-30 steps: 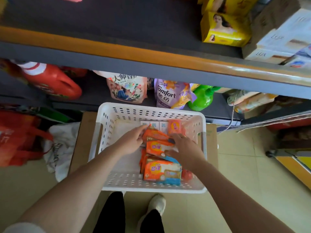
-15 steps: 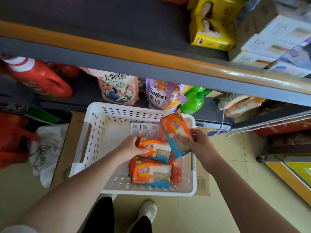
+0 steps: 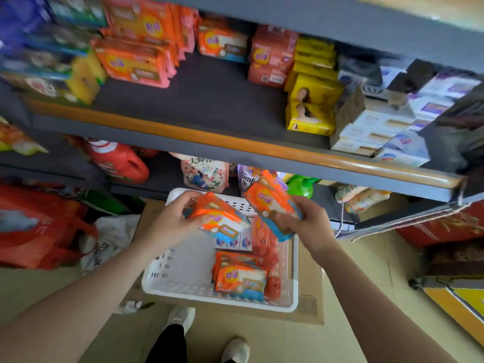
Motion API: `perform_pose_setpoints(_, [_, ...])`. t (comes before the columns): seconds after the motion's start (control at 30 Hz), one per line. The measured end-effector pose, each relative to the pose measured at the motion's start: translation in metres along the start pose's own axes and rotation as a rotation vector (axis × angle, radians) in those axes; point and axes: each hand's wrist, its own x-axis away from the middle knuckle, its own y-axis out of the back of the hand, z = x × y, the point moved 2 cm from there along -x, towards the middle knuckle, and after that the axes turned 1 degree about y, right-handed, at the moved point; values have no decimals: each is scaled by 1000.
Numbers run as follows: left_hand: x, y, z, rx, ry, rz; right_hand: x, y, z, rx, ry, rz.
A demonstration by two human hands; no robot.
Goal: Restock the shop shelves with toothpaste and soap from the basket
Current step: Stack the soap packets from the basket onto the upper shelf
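Each hand held one orange soap pack above the white basket (image 3: 183,289). The left hand (image 3: 170,224) had fingers curled over the far edge of its pack (image 3: 222,218), thumb underneath. The right hand (image 3: 306,221) pinched a second pack (image 3: 269,203), tilted on end. More packs (image 3: 241,281) lay in the basket. The shelf (image 3: 209,100) above showed a bare patch between matching orange stacks (image 3: 136,61). Judgement: best lifted clear of the shelf lip, set flat, labels forward, beside the like stacks; one hand at a time would avoid knocking them.
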Motion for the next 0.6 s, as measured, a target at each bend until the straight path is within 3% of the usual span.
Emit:
perform_pose_setpoints(0.13, [11, 34, -57, 66, -124, -33, -6, -3, 63, 425, 246, -91])
perform_pose_setpoints(0.47, [-56, 71, -108, 183, -358, -113, -97, -30, 135, 424, 493, -353])
perform_pose_setpoints(0.6, [-78, 85, -106, 243, -411, -99, -138, -44, 145, 400, 539, -295])
